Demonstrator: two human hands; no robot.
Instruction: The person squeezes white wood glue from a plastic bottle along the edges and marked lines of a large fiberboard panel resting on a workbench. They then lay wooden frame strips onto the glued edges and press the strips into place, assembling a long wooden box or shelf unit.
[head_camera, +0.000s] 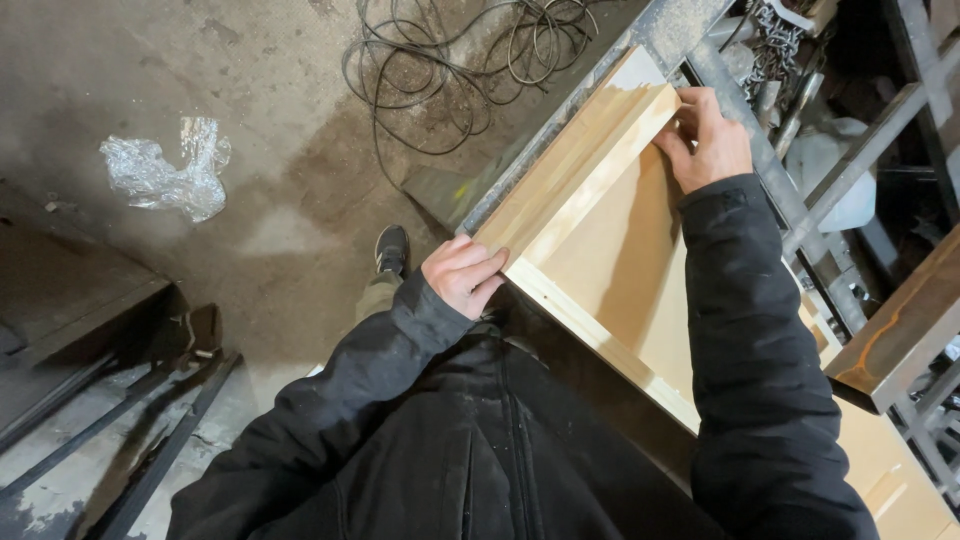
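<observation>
While both black sleeves reach over the bench, these lines hold:

Frame: a pale wooden frame (600, 260) with a flat panel lies tilted across the metal bench (660, 30), running from 7 o'clock up to 1 o'clock in the view.
Left hand: the left hand (463, 275) is clamped on the frame's near corner at about 9 o'clock of the frame, fingers curled over the edge strip.
Right hand: the right hand (708, 140) grips the far end of the same edge strip at about 1 o'clock, fingertips pinching the wood.
Hands together: they are well apart, one at each end of the long strip.
Floor: stained concrete fills the left half of the view.
Cable: a coil of dark cable (450, 60) lies at 12 o'clock.
Plastic: a crumpled clear wrapper (170, 170) sits at 10 o'clock.
Shoe: a dark shoe (391, 248) shows just beside the left hand, towards 9 o'clock.
Chain: a metal chain (775, 45) hangs at 1 o'clock beyond the right hand.
</observation>
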